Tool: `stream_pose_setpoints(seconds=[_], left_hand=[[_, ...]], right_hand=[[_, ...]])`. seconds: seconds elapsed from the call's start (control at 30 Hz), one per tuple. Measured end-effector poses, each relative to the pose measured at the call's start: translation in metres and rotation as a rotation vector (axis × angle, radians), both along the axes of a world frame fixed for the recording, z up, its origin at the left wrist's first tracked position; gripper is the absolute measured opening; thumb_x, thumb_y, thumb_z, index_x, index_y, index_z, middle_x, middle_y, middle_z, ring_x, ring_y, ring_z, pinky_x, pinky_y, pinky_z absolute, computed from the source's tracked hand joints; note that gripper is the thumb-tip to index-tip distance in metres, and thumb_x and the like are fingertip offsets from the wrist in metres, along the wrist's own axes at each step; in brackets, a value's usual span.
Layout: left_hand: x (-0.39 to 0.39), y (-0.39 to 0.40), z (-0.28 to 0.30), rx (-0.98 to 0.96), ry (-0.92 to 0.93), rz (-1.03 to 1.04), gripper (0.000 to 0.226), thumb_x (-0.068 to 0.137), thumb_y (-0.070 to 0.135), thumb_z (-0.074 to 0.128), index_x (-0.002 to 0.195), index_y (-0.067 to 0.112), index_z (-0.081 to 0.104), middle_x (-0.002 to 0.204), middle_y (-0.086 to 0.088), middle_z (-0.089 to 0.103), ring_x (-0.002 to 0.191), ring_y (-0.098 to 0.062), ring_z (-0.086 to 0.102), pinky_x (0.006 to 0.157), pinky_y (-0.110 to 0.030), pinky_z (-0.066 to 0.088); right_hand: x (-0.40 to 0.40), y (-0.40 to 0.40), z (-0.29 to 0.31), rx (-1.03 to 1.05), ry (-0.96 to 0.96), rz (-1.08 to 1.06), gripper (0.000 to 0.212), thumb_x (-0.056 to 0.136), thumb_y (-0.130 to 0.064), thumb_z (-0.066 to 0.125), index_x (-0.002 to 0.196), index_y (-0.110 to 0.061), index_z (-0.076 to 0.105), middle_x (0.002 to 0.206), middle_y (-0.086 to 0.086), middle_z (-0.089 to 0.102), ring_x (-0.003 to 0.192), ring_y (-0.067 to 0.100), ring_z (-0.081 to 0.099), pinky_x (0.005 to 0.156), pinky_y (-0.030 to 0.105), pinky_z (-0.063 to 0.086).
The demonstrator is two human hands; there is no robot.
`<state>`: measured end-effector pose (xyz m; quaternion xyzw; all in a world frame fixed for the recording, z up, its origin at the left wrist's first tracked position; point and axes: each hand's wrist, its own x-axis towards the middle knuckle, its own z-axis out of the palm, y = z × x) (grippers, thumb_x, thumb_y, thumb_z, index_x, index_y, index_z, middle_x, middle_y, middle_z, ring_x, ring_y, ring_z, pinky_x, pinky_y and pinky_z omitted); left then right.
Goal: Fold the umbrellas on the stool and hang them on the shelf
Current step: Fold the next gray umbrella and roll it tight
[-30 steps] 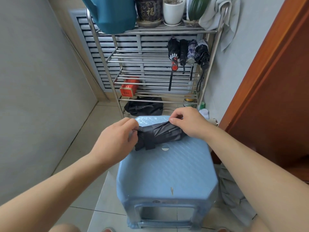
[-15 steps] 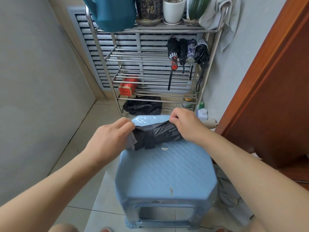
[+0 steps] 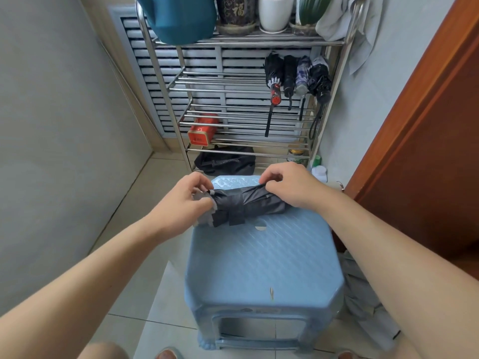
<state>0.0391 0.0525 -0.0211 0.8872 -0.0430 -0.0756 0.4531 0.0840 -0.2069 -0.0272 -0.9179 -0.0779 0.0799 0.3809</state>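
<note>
A folded black umbrella (image 3: pixel 248 206) lies across the far edge of the blue plastic stool (image 3: pixel 261 268), its strap hanging loose at the front. My left hand (image 3: pixel 184 203) pinches the umbrella's left end, where grey lining shows. My right hand (image 3: pixel 287 185) grips the fabric at its right end. Several folded umbrellas (image 3: pixel 298 76) hang by their straps from the metal shelf (image 3: pixel 241 81) behind the stool.
Pots and a teal watering can (image 3: pixel 181 19) stand on the shelf top, with a grey cloth (image 3: pixel 363 32) on its right post. A red tin (image 3: pixel 203 129) and a black bag (image 3: pixel 225 161) sit lower down. A wooden door (image 3: pixel 427 151) is at right, a wall at left.
My left hand has slid toward the umbrella's left end and now pinches it, exposing more grey lining. My right hand shifted slightly along the fabric. The umbrella stays on the stool.
</note>
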Motion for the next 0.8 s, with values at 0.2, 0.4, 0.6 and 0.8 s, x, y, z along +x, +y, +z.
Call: stream_pose_setpoints(seconds=[0.2, 0.4, 0.6, 0.8], left_hand=[[0.019, -0.008, 0.012, 0.114, -0.045, -0.089, 0.008, 0.091, 0.019, 0.07, 0.09, 0.026, 0.067, 0.077, 0.005, 0.064, 0.064, -0.011, 0.056, 0.064, -0.029, 0.047], [0.03, 0.008, 0.029, 0.745, -0.554, -0.397, 0.01, 0.088, 0.011, 0.072, 0.086, 0.021, 0.071, 0.081, 0.005, 0.066, 0.072, -0.026, 0.066, 0.063, -0.039, 0.055], [-0.007, -0.003, 0.002, 0.669, -0.678, -0.317, 0.015, 0.095, 0.036, 0.06, 0.103, 0.024, 0.057, 0.118, 0.005, 0.058, 0.082, -0.026, 0.064, 0.058, -0.04, 0.056], [-0.006, 0.01, -0.032, 0.536, -0.55, -0.347, 0.047, 0.092, 0.03, 0.074, 0.129, 0.033, 0.047, 0.137, 0.008, 0.046, 0.12, -0.023, 0.055, 0.088, -0.042, 0.056]], right_hand=[[0.0, -0.002, 0.0, 0.015, 0.003, -0.013, 0.022, 0.09, -0.017, 0.06, 0.097, -0.03, 0.076, 0.096, -0.013, 0.072, 0.093, 0.009, 0.063, 0.079, 0.026, 0.052], [-0.002, -0.006, 0.003, 0.051, -0.042, 0.023, 0.015, 0.09, -0.015, 0.063, 0.096, -0.026, 0.071, 0.099, -0.008, 0.07, 0.095, 0.01, 0.064, 0.081, 0.028, 0.052], [-0.01, -0.026, 0.0, 0.096, -0.072, 0.171, 0.013, 0.085, -0.018, 0.078, 0.091, -0.03, 0.076, 0.111, -0.01, 0.064, 0.108, 0.004, 0.059, 0.101, 0.024, 0.043], [-0.01, -0.026, -0.01, 0.054, -0.277, 0.187, 0.008, 0.085, -0.011, 0.08, 0.084, -0.019, 0.077, 0.104, -0.01, 0.068, 0.101, 0.0, 0.062, 0.092, 0.018, 0.045]])
